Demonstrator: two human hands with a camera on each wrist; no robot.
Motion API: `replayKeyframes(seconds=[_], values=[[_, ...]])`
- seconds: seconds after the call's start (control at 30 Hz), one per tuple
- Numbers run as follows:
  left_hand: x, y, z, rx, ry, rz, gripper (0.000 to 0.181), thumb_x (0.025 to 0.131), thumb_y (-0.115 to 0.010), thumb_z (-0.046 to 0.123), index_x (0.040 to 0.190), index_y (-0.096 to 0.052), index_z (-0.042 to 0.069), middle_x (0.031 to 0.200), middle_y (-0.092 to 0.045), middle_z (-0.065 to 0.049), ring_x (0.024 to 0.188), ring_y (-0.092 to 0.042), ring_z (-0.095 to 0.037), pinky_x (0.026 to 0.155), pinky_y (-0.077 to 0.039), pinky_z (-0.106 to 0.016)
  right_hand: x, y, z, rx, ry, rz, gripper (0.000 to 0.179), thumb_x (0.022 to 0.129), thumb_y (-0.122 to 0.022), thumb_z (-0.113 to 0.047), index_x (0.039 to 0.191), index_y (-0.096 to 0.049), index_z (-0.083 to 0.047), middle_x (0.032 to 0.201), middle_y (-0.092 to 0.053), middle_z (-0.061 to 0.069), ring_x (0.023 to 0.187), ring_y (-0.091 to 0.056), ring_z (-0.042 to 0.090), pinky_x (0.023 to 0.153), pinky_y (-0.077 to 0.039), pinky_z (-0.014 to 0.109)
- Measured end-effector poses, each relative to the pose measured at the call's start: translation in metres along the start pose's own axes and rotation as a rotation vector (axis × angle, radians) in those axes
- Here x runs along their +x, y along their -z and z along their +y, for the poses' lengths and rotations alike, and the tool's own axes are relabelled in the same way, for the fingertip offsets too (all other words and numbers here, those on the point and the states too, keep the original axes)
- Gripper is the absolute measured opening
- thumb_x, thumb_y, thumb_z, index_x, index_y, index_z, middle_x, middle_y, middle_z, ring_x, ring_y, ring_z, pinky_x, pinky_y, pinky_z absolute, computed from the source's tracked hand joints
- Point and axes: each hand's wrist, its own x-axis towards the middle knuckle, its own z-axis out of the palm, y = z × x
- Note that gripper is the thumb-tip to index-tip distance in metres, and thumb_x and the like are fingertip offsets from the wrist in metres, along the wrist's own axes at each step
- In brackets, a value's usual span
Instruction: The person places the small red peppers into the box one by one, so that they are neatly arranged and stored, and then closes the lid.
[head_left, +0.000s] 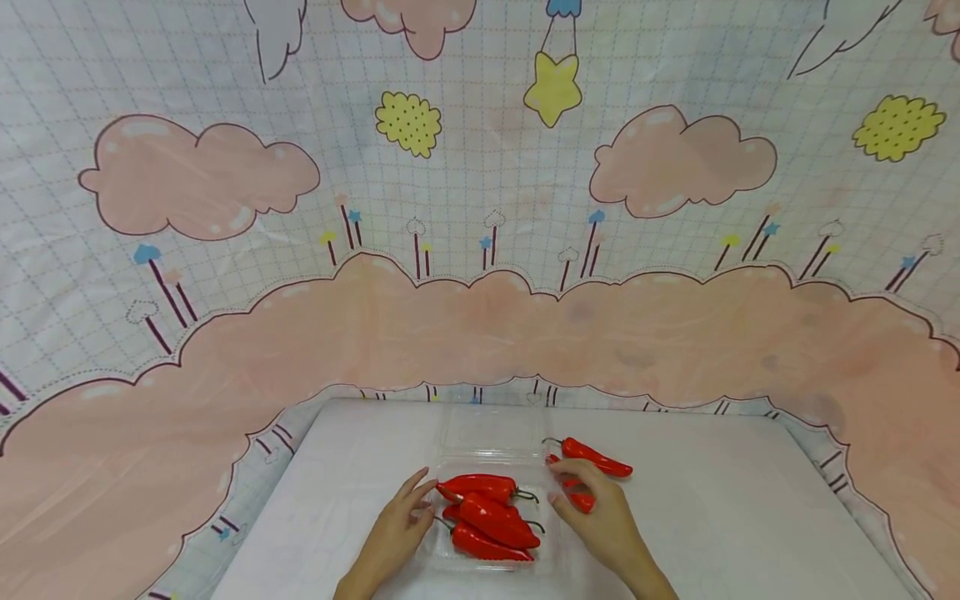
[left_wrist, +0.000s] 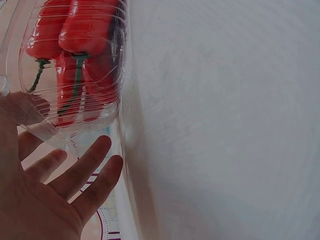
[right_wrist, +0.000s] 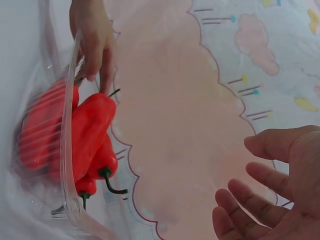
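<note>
A white desk [head_left: 720, 500] spreads under the left hand [head_left: 392, 529] and right hand [head_left: 600, 512]. Beyond them is a pale, grid-lined cloth [head_left: 45, 208], its wide pink band [head_left: 480, 325] curving around both sides. One printed pink cloud [head_left: 198, 179] is high and left of the left hand; a yellow star [head_left: 553, 90] is high between the hands.
</note>
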Motion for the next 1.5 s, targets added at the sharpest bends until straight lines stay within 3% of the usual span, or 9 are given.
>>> replayKeyframes(seconds=[0.27, 0.47, 0.8, 1.07, 1.27, 1.5], values=[[0.001, 0.000, 0.000, -0.001, 0.030, -0.006, 0.043, 0.091, -0.064, 0.010, 0.135, -0.059, 0.010, 0.152, -0.046, -0.006, 0.100, -0.069, -0.016, 0.078, -0.056, -0.021, 0.003, 0.002, 0.010, 0.037, 0.023, 0.020, 0.034, 0.082, -0.077, -0.005, 0.112, -0.070, -0.019, 0.119, -0.067, -0.005, 0.099, -0.063, 0.010, 0.093, -0.055, 0.033], [0.001, 0.000, 0.000, 0.010, 0.024, -0.010, 0.043, 0.091, -0.064, 0.010, 0.134, -0.059, 0.010, 0.151, -0.047, -0.008, 0.100, -0.069, -0.017, 0.077, -0.056, -0.022, 0.004, 0.002, 0.017, 0.055, 0.023, 0.034, 0.032, 0.082, -0.076, -0.004, 0.112, -0.070, -0.016, 0.120, -0.068, -0.001, 0.099, -0.066, 0.020, 0.091, -0.056, 0.036], [0.003, 0.000, 0.000, 0.012, 0.025, -0.007, 0.043, 0.091, -0.064, 0.010, 0.134, -0.060, 0.010, 0.151, -0.046, -0.008, 0.100, -0.070, -0.019, 0.077, -0.056, -0.022, 0.007, 0.004, 0.030, 0.034, 0.005, 0.048, 0.030, 0.084, -0.075, -0.005, 0.112, -0.070, -0.015, 0.114, -0.070, -0.002, 0.100, -0.066, 0.022, 0.088, -0.056, 0.030], [0.002, 0.000, 0.000, 0.007, 0.029, -0.008, 0.043, 0.091, -0.065, 0.012, 0.134, -0.059, 0.010, 0.151, -0.046, -0.008, 0.100, -0.070, -0.018, 0.077, -0.056, -0.022, 0.011, 0.008, 0.038, 0.005, -0.026, 0.052, 0.029, 0.085, -0.075, -0.010, 0.113, -0.069, -0.013, 0.113, -0.070, -0.001, 0.100, -0.065, 0.018, 0.088, -0.057, 0.041], [0.002, 0.000, -0.002, 0.001, 0.026, -0.003, 0.043, 0.091, -0.064, 0.011, 0.134, -0.059, 0.010, 0.152, -0.045, -0.008, 0.099, -0.070, -0.017, 0.076, -0.055, -0.021, 0.011, 0.012, 0.044, -0.006, -0.002, 0.069, 0.030, 0.084, -0.075, -0.008, 0.113, -0.069, -0.010, 0.112, -0.070, 0.004, 0.100, -0.065, 0.026, 0.086, -0.058, 0.036], [0.002, -0.001, -0.002, 0.008, 0.033, -0.019, 0.043, 0.093, -0.063, 0.012, 0.136, -0.058, 0.011, 0.153, -0.044, -0.006, 0.103, -0.069, -0.018, 0.079, -0.056, -0.021, 0.013, 0.017, 0.049, -0.027, -0.041, 0.063, 0.032, 0.085, -0.074, -0.010, 0.117, -0.068, -0.011, 0.114, -0.069, 0.003, 0.103, -0.064, 0.020, 0.088, -0.056, 0.032]])
